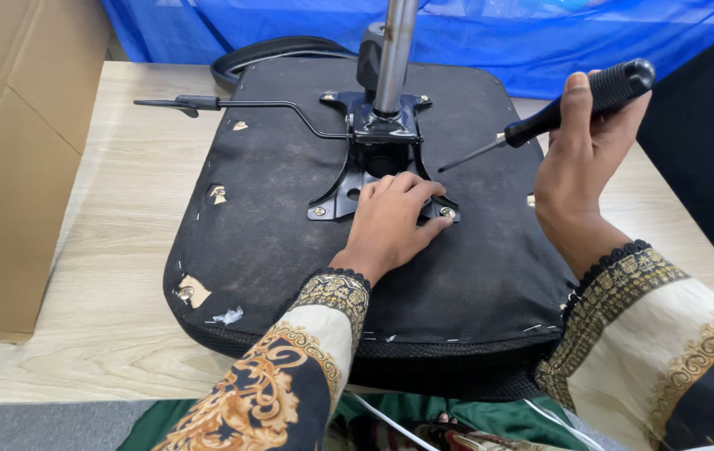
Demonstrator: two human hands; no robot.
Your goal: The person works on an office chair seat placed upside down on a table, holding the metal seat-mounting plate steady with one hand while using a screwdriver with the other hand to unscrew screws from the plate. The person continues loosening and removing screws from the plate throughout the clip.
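**Upturned chair seat, hand on the mounting plate, screwdriver raised**

Upside down on a pale wooden table: a black office chair seat, fabric underside scuffed and torn in spots, pale scraps showing near the left edge. Bolted at its centre, a black metal mounting plate, with a silvery gas-lift column rising straight out of the top of the frame. Running leftward from the plate, a thin black adjustment lever, reaching out over the table.

Left hand laid flat and loosely spread on the near end of the plate, fingers curled over its edge, gripping nothing visible; fingertips touching the metal just beside a bolt head at the right corner. Part of the plate hidden beneath this hand.

Right hand closed firmly around the black handle of a screwdriver, held above the seat's right side, shaft angled down-left with the tip near the plate but apart from it.

Around: a large cardboard box standing at the left table edge, blue sheeting behind, a dark panel at right. Patterned gold-and-cream sleeves on both forearms.
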